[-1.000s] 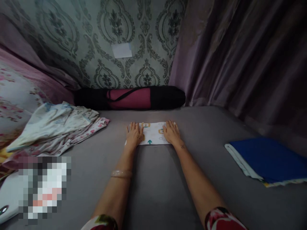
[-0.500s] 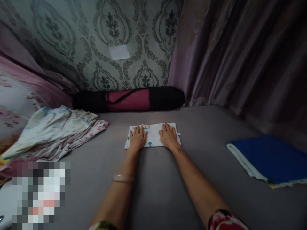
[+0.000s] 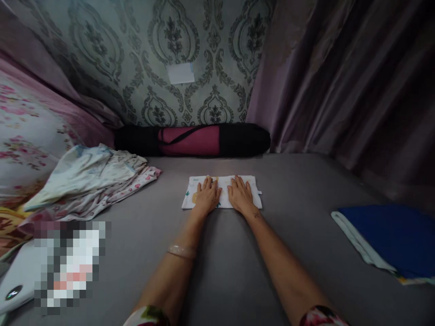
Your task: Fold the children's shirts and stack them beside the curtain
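A folded white cloth (image 3: 224,195) with small coloured prints lies flat on the grey bed surface (image 3: 234,253), a small tag sticking out at its right edge. My left hand (image 3: 208,195) rests palm down on the cloth's left half with fingers stretched out. On the right half, my right hand (image 3: 240,194) also lies flat, fingers spread a little. Both palms cover part of the print. A pale bangle (image 3: 181,251) circles my left forearm near the wrist.
Crumpled printed cloths (image 3: 98,176) lie in a heap at the left, below a floral pillow (image 3: 23,140). A long black and pink bag (image 3: 190,140) sits along the patterned wall. At the right is a folded blue cloth (image 3: 384,237). A whitish object (image 3: 25,276) lies at lower left, partly pixelated.
My left hand has slid inward along the cloth, closer to my right hand, uncovering print at the left end. The right hand has shifted slightly inward. The whole view has turned a little left.
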Motion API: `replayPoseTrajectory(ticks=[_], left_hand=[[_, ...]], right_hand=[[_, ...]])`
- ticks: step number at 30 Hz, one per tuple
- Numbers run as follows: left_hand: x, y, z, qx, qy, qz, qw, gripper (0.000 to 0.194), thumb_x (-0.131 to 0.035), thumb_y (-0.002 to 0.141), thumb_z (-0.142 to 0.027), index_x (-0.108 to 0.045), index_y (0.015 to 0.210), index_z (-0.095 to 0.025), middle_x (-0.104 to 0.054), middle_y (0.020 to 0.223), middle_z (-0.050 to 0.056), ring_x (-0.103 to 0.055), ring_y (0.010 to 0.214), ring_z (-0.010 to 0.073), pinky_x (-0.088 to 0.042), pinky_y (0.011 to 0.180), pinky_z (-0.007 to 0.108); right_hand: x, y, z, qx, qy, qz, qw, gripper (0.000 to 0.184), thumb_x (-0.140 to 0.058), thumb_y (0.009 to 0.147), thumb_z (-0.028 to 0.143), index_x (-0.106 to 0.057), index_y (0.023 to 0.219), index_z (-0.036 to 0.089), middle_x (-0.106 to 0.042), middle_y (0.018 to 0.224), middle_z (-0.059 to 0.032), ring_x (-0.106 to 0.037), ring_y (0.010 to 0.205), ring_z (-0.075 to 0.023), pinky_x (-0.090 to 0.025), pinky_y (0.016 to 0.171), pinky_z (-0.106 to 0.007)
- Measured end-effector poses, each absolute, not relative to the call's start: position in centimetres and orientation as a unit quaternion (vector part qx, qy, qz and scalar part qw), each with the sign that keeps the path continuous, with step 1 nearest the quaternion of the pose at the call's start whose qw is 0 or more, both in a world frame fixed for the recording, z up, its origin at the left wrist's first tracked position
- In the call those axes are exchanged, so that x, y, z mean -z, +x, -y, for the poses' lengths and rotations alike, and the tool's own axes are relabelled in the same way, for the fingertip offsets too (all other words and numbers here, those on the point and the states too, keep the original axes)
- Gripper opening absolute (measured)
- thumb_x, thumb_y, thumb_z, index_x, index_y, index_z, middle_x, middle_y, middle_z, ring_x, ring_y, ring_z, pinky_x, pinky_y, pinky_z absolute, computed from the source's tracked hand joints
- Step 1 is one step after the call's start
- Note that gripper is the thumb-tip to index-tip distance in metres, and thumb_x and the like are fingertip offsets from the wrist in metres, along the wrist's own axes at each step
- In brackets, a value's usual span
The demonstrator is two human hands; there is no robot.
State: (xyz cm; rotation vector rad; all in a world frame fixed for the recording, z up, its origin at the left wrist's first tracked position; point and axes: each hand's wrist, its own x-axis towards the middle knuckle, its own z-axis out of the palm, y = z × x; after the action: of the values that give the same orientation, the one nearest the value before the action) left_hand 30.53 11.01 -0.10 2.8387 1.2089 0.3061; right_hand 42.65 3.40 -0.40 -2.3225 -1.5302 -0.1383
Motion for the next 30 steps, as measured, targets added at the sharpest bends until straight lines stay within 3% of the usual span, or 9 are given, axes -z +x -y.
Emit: replayPoseTrajectory(ticks=[17,23,30], left_hand=[[-0.1,30.9,-11.1,-0.105,0.926,-0.351,0.087,0.049,-0.031,0.094,-0.019,-0.042,0.142,-0.017,-0.039,0.152,0.009,-0.032,0.142,0.0214,-0.023,0.117,0.046],[-0.5,30.3,-12.1,-0.214,0.874,-0.433,0.043,0.051,-0.032,0.092,-0.016,-0.041,0.142,-0.014,-0.04,0.151,0.01,-0.026,0.144,0.0229,-0.02,0.118,0.045],[-1.0,29.1,-13.1,-0.156,0.849,-0.494,0.102,0.04,-0.031,0.095,-0.019,-0.051,0.13,-0.015,-0.053,0.14,0.013,-0.044,0.133,0.0225,-0.031,0.112,0.047]], right_hand=[[0.0,41.3,-3.8,0.005,-0.775,0.612,0.158,0.05,-0.027,0.098,0.023,-0.043,0.143,0.008,-0.037,0.152,-0.012,-0.029,0.142,-0.0231,-0.014,0.117,-0.045],[-1.0,39.9,-4.4,0.006,-0.748,0.644,0.161,0.052,-0.024,0.099,0.023,-0.038,0.146,0.008,-0.034,0.154,-0.0115,-0.024,0.144,-0.022,-0.012,0.118,-0.044],[-0.6,38.7,-5.1,-0.018,-0.725,0.673,0.142,0.052,-0.027,0.099,0.027,-0.038,0.147,0.011,-0.031,0.155,-0.0089,-0.022,0.145,-0.0211,-0.013,0.118,-0.046]])
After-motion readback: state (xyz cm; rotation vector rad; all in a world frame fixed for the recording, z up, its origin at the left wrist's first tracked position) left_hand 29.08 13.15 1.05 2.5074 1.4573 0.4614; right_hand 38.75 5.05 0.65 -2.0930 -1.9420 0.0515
